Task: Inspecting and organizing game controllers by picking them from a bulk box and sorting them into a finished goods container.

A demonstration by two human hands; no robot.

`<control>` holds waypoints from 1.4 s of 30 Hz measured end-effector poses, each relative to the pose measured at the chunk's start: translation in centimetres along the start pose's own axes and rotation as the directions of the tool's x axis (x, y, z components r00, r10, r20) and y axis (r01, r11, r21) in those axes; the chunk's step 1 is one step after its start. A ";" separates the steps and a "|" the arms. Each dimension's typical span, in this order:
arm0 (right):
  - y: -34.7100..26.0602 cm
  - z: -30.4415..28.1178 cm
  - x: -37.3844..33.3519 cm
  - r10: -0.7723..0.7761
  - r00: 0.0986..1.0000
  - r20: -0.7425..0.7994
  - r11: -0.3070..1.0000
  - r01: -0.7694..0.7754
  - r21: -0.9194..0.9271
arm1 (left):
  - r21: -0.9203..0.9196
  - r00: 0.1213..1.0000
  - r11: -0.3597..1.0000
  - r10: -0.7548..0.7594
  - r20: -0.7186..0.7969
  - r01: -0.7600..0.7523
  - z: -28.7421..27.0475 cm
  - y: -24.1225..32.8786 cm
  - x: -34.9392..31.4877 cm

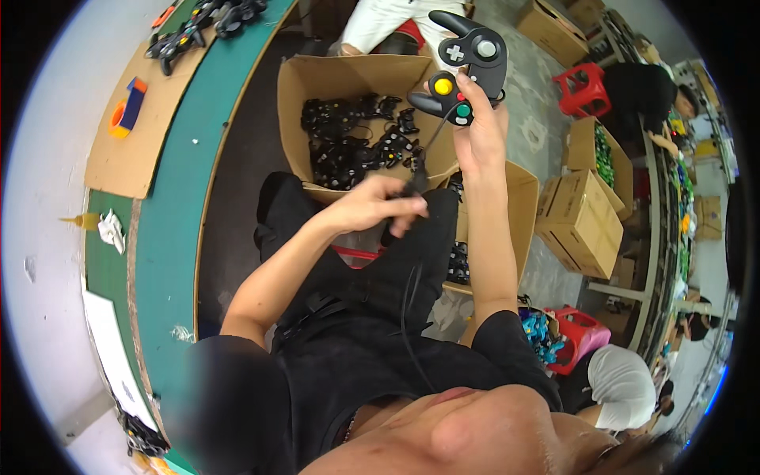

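A black game controller [480,70] with a grey stick, a white cross pad and a yellow stick is raised at the upper right of the lap. My right hand [481,131] grips its lower end, the thumb lying across the front. From the controller a black cable [438,136] runs down to my left hand [378,207], whose fingers close on a dark, bunched stretch of it. Motion blurs those fingertips. Below them a loose length of cable [408,309] hangs over my dark clothes.
Ahead stands an open cardboard box [291,119] holding several black controllers. A second box [518,214] is beside my right forearm. Along the left runs a green table [178,206] with controllers and a tape roll [120,119]. Another person's white-clad legs [372,24] are beyond the first box.
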State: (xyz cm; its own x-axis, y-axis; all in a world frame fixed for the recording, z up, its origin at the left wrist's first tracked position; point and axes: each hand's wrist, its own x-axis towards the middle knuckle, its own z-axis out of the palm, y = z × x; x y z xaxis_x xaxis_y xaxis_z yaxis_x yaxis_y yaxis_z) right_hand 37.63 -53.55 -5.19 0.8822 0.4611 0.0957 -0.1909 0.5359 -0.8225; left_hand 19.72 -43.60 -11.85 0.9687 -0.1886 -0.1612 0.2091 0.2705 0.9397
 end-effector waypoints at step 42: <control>0.6 -5.4 -7.8 -0.458 0.288 0.841 -0.530 0.671 -0.519 | -0.047 0.769 0.851 0.447 -0.457 -0.523 3.3 4.3 1.7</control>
State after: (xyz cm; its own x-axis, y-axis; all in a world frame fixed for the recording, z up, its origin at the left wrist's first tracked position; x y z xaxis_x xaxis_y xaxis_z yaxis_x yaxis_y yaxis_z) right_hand 32.93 -60.63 -9.46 -0.0201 0.4819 0.8760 0.9163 -0.3417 0.2091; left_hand 21.78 -45.85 -7.09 0.8994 0.4075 0.1581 -0.3221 0.3732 0.8700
